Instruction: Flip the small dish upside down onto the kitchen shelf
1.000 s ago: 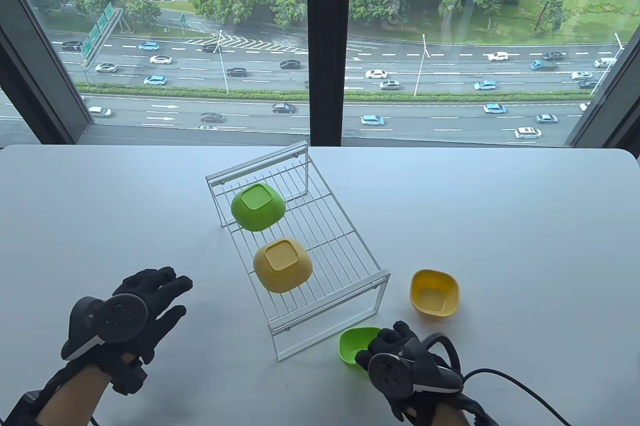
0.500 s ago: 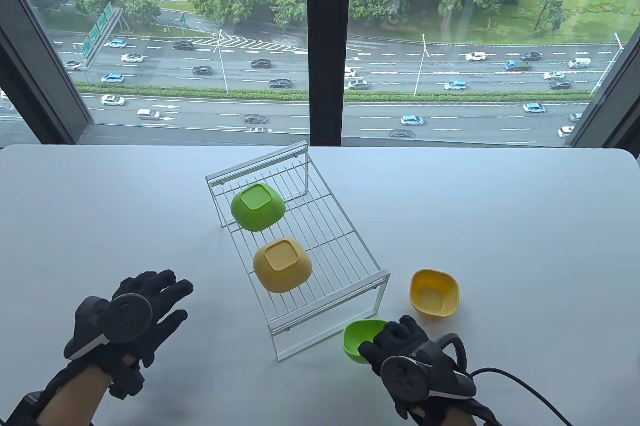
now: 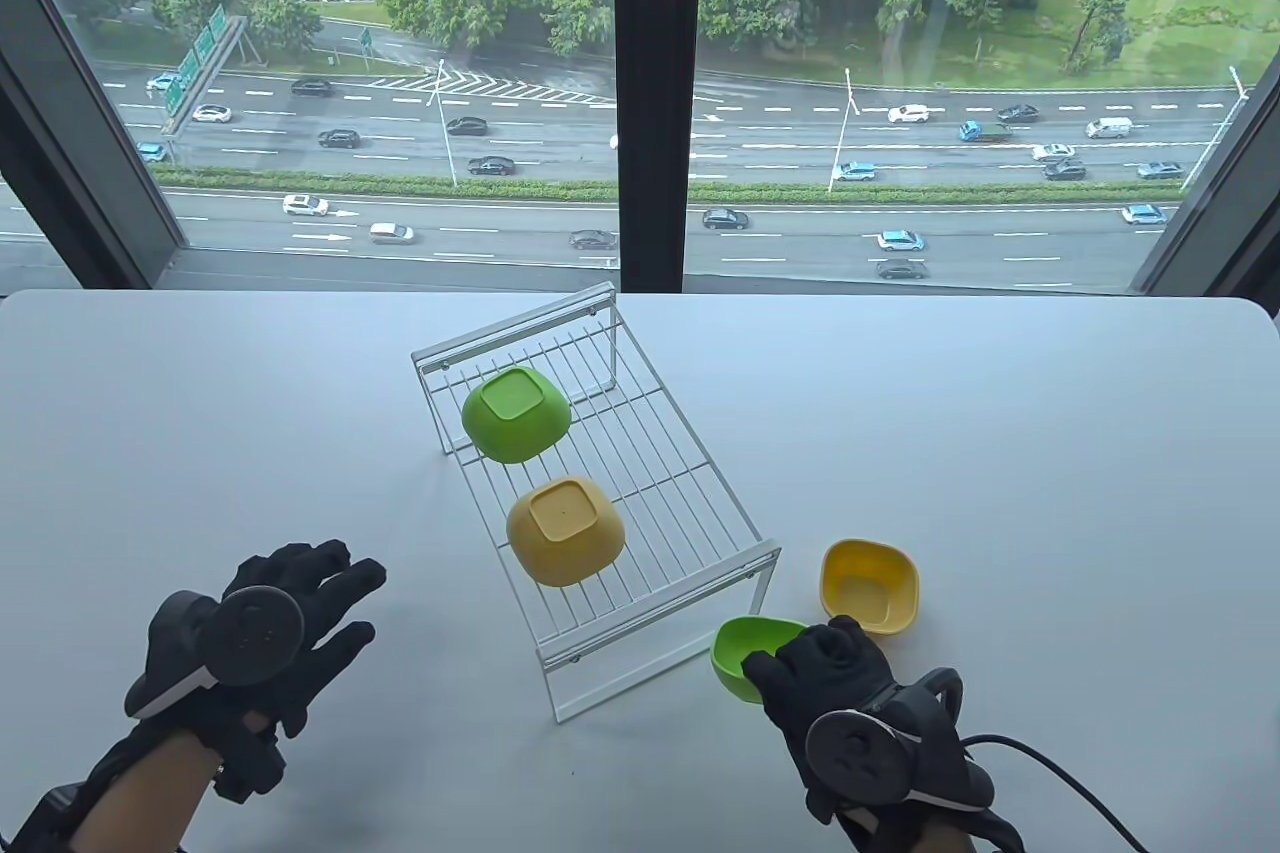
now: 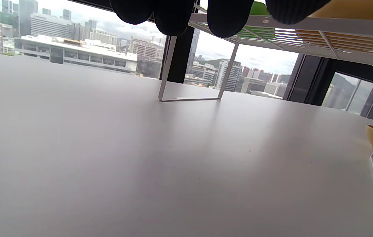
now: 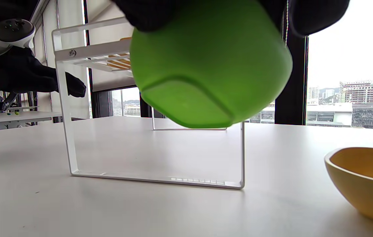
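Note:
My right hand (image 3: 820, 668) grips a small green dish (image 3: 748, 653) by its rim and holds it off the table, mouth up, beside the near right corner of the white wire shelf (image 3: 660, 583). The right wrist view shows the dish (image 5: 211, 65) in the air with its base tipped toward the camera. A green dish (image 3: 515, 414) and a yellow dish (image 3: 565, 530) lie upside down on the shelf. A second yellow dish (image 3: 868, 586) sits upright on the table right of the shelf. My left hand (image 3: 300, 598) hovers with spread fingers left of the shelf, holding nothing.
The white table (image 3: 1000, 453) runs to a window along its far edge. A black cable (image 3: 1060, 773) trails from my right wrist. The shelf's leg frame (image 5: 153, 179) stands just behind the held dish, and the upright yellow dish (image 5: 364, 182) is close on the right.
My right hand has lifted the green dish and carried it right and away from me, toward the shelf's near right corner. The left hand has barely moved.

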Demonstrator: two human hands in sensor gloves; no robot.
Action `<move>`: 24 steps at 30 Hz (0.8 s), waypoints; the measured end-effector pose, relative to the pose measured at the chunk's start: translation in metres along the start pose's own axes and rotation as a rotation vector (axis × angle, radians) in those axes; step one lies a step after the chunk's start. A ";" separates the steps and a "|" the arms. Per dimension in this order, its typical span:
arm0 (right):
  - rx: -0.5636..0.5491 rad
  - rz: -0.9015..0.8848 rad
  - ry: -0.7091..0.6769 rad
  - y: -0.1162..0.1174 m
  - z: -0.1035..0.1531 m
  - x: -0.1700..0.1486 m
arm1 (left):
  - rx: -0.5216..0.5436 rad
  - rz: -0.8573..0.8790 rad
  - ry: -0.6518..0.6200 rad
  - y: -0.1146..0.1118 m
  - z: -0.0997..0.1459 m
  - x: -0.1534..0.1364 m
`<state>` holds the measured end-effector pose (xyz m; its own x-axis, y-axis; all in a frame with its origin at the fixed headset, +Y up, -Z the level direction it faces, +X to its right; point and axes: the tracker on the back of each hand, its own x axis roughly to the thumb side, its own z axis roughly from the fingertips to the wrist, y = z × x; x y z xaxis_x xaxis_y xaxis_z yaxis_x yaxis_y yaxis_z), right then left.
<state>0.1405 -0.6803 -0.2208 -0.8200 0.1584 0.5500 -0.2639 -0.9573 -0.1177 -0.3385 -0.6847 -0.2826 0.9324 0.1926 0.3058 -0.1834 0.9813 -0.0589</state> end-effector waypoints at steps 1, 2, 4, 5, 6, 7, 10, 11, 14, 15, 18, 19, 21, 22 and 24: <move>-0.002 -0.002 0.002 0.000 0.000 0.000 | 0.001 0.001 -0.001 0.000 0.000 0.000; -0.006 -0.004 0.004 -0.001 0.000 0.000 | 0.002 0.001 -0.003 0.000 0.000 0.000; -0.019 -0.009 0.007 -0.003 0.001 -0.001 | 0.000 -0.002 -0.006 -0.001 0.000 0.001; -0.029 -0.012 0.008 -0.004 0.001 -0.002 | -0.003 -0.003 -0.007 -0.001 0.000 0.001; -0.038 -0.016 0.005 -0.006 0.002 -0.002 | -0.004 -0.004 -0.008 -0.001 0.000 0.001; -0.042 -0.014 0.004 -0.007 0.002 -0.002 | -0.005 -0.004 -0.007 -0.001 0.000 0.001; -0.044 0.014 0.000 -0.010 0.002 0.000 | -0.001 0.004 -0.003 0.001 -0.002 0.000; -0.047 -0.005 -0.001 -0.011 0.002 0.000 | 0.000 0.006 -0.001 0.002 -0.003 -0.001; -0.093 -0.050 -0.002 -0.020 0.002 0.000 | 0.000 0.020 0.001 0.003 -0.004 -0.003; -0.112 -0.067 0.000 -0.023 0.002 0.000 | 0.002 0.023 -0.002 0.004 -0.004 -0.003; -0.153 -0.175 0.014 -0.034 0.001 -0.002 | 0.006 0.029 -0.016 0.006 -0.004 -0.002; -0.154 -0.184 0.027 -0.039 0.000 -0.003 | 0.006 0.032 -0.027 0.007 -0.004 -0.001; -0.128 -0.210 0.046 -0.047 -0.001 -0.004 | 0.009 0.014 -0.048 0.009 -0.005 0.004; -0.120 -0.229 0.049 -0.050 -0.001 -0.002 | 0.010 0.007 -0.053 0.009 -0.005 0.005; -0.065 -0.256 0.072 -0.057 -0.004 0.002 | 0.002 0.003 -0.062 0.010 -0.006 0.008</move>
<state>0.1521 -0.6244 -0.2165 -0.7561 0.4120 0.5086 -0.4973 -0.8668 -0.0371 -0.3313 -0.6734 -0.2864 0.9105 0.1955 0.3643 -0.1872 0.9806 -0.0582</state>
